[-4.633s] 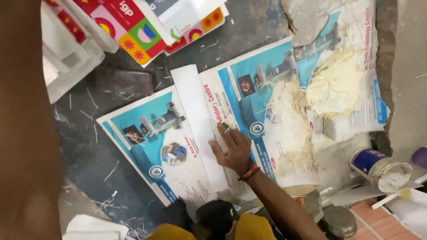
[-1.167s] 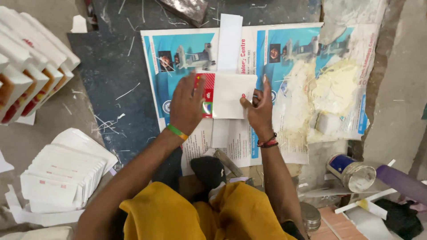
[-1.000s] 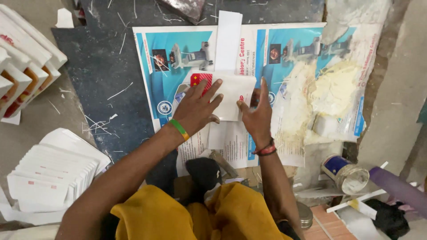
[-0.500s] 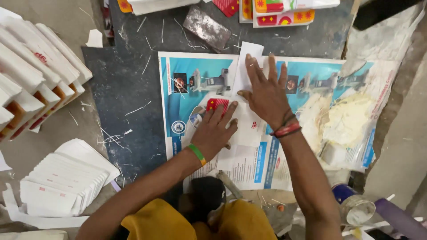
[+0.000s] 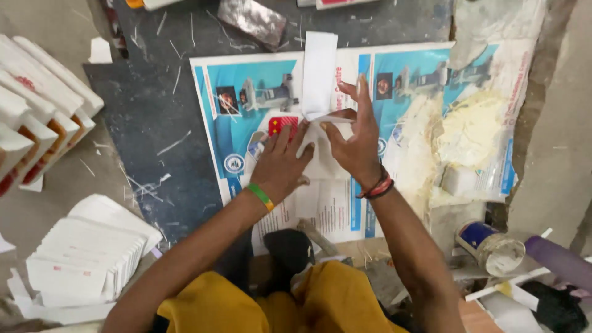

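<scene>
Glue-smeared poster [image 5: 246, 92] underlies both flat-pressing hands, left hand [image 5: 280, 163] and right hand [image 5: 356, 139]; white card [image 5: 320, 74] beyond the fingertips could smear.

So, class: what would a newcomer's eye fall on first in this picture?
Two bare hands meet mid-frame, the left hand and right hand pressing a white folded card onto a blue printed poster. A pale paste smear lies right of them, and a stack of white folded cards sits lower left.

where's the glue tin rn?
Head view, lower right: the glue tin lies tipped on the floor beside the right forearm, just below the paste-smeared poster.
</scene>
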